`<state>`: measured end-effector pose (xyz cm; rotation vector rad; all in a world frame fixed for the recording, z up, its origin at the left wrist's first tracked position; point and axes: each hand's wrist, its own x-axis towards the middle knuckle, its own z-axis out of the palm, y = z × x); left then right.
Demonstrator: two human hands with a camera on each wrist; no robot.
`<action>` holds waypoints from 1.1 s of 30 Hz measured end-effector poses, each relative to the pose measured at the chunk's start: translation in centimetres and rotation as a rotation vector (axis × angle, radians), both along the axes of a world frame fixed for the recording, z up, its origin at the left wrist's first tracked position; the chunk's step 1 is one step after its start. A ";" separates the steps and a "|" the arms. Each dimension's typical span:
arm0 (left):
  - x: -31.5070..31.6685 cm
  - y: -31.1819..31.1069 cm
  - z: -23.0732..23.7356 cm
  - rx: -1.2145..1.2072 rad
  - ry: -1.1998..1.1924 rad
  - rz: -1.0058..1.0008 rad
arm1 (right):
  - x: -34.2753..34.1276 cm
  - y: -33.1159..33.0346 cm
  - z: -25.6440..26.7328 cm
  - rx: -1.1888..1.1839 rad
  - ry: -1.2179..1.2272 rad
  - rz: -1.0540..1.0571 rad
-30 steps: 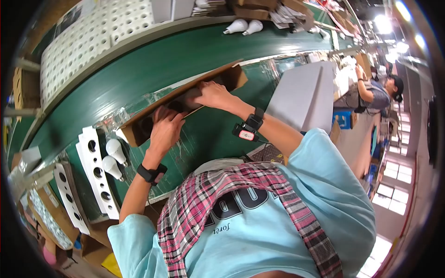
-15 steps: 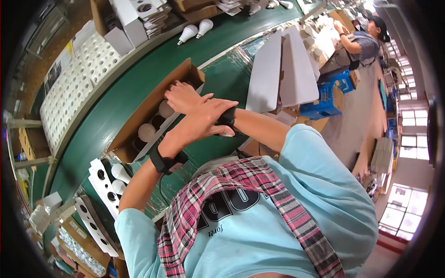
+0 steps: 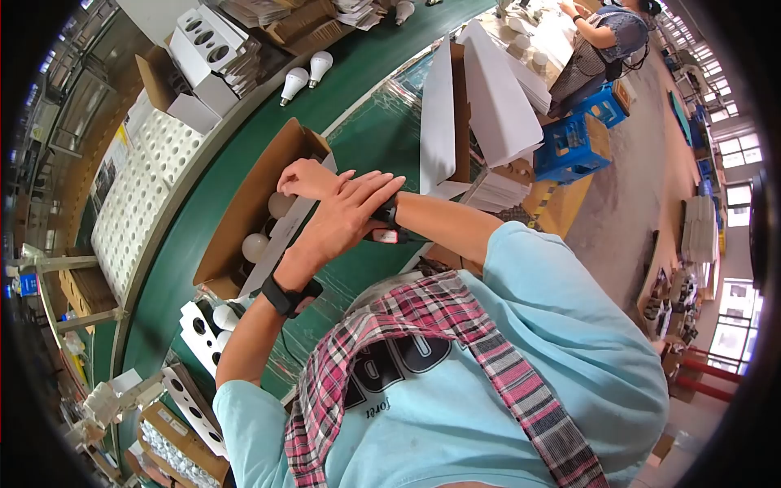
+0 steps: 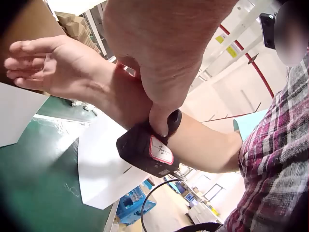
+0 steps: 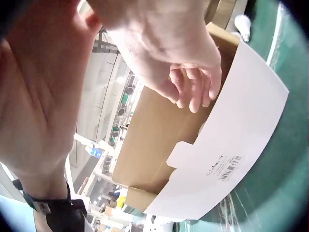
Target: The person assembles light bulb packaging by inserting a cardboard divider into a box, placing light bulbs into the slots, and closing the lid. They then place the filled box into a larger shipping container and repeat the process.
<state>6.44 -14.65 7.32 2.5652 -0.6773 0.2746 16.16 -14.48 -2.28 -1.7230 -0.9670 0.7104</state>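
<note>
My left hand lies across my right wrist. In the left wrist view its thumb curls onto the black wrist camera, which carries a red-edged white label. Over the long carton, my right hand holds nothing; the right wrist view shows its fingers loosely bent. The carton is brown inside and white outside, its top open. Its printed white side bears a barcode. Round white light bulbs sit inside, partly hidden by the near wall and my hands.
White inserts with round holes lie at the left beside loose bulbs. Two bulbs lie on the green belt beyond the carton. A perforated white tray stands behind. Right are another open carton, blue stools and a person.
Both hands were down in the carton; they have come up out of it, and my left hand has crossed onto my right wrist. The head view has swung.
</note>
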 end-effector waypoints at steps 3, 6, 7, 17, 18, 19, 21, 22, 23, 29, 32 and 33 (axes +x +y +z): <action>0.3 -0.1 1.2 -0.101 0.070 -0.066 | -0.2 -0.5 0.7 0.044 0.485 0.080; 1.1 -0.2 1.2 -0.181 0.196 -0.108 | -1.0 -1.1 1.4 0.076 0.826 0.161; 1.3 -0.3 1.0 -0.204 0.201 -0.115 | -1.2 -1.2 1.2 0.110 0.908 0.165; 0.6 -1.4 0.0 -0.279 0.253 -0.127 | -2.4 -2.6 1.5 0.160 1.346 0.107; 0.5 -1.5 0.4 -0.281 0.245 -0.117 | -2.3 -2.5 1.8 0.180 1.341 0.119; 0.4 -1.5 0.8 -0.285 0.236 -0.102 | -2.3 -2.6 2.0 0.219 1.267 0.140; -0.2 -1.6 2.1 -0.276 0.043 -0.014 | -1.6 -3.2 2.9 0.290 1.117 0.207; -0.7 -1.4 2.5 -0.265 -0.053 0.037 | 0.2 -3.6 3.2 0.154 0.960 0.145; -1.6 -0.4 2.4 -0.326 -0.062 0.137 | 4.2 -4.4 1.4 0.474 0.051 0.454; -7.8 5.1 -3.2 -0.488 0.029 0.732 | 14.2 -8.4 0.0 0.614 1.147 -0.536; -9.2 5.7 -4.9 -0.430 0.003 0.757 | 11.1 -9.6 -2.0 0.260 1.050 -0.638; -9.3 5.6 -4.2 -0.565 0.058 0.731 | 8.7 -10.5 -1.9 0.132 0.957 -0.611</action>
